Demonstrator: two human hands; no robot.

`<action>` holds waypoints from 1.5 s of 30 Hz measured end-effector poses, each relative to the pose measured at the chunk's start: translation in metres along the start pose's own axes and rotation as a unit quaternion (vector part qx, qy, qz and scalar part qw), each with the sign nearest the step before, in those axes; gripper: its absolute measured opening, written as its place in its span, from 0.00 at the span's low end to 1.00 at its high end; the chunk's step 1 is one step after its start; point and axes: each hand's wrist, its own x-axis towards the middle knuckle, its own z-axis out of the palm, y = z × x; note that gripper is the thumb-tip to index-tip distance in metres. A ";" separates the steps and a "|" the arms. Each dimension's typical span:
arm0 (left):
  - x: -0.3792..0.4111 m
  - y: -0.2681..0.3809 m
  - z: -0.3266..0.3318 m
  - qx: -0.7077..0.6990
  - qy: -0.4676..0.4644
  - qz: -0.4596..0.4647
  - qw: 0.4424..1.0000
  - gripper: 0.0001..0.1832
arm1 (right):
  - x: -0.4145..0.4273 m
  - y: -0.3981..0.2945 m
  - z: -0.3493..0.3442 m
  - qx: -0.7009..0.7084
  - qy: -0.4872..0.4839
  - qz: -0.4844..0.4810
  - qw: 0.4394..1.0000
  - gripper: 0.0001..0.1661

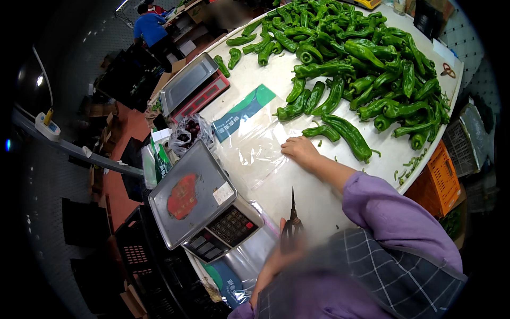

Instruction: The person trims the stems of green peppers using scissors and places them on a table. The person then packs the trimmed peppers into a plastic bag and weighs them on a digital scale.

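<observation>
My left hand (285, 251), blurred, is low in the view, closed around dark-handled scissors (293, 217) whose blades point away from me. My right hand (301, 150) is down at the white tabletop (255, 203), fingertips at the edge of a clear plastic bag (251, 159). Whether they pinch the film is hidden. The bag lies flat, with a printed green and blue band (245, 113) bearing writing. Just beyond my right hand lie a long green pepper (348, 137) and a smaller curved pepper (322, 131). Behind them rises a large heap of green peppers (370, 67).
A digital scale (179, 195) stands at the left edge, above more packaging bags (231, 279). Past it are a bag of dark red fruit (191, 131) and a red scale (203, 93). Cut stems (412, 165) and an orange crate (440, 179) are at right. A person (151, 32) stands far off.
</observation>
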 end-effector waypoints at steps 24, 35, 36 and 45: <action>0.005 0.018 0.029 0.015 0.167 0.031 0.985 0.15 | 0.056 0.009 -0.068 0.391 0.353 0.244 0.814 0.12; 0.152 0.034 -0.076 0.419 0.407 0.030 0.811 0.20 | -0.048 -0.024 -0.215 0.532 0.474 0.179 0.679 0.08; 0.149 0.045 -0.067 0.431 0.419 0.019 0.799 0.19 | -0.063 -0.034 -0.227 0.516 0.472 0.187 0.690 0.08; 0.156 0.042 -0.063 0.471 0.538 0.043 0.697 0.36 | -0.146 -0.056 -0.179 0.534 0.413 0.221 0.704 0.04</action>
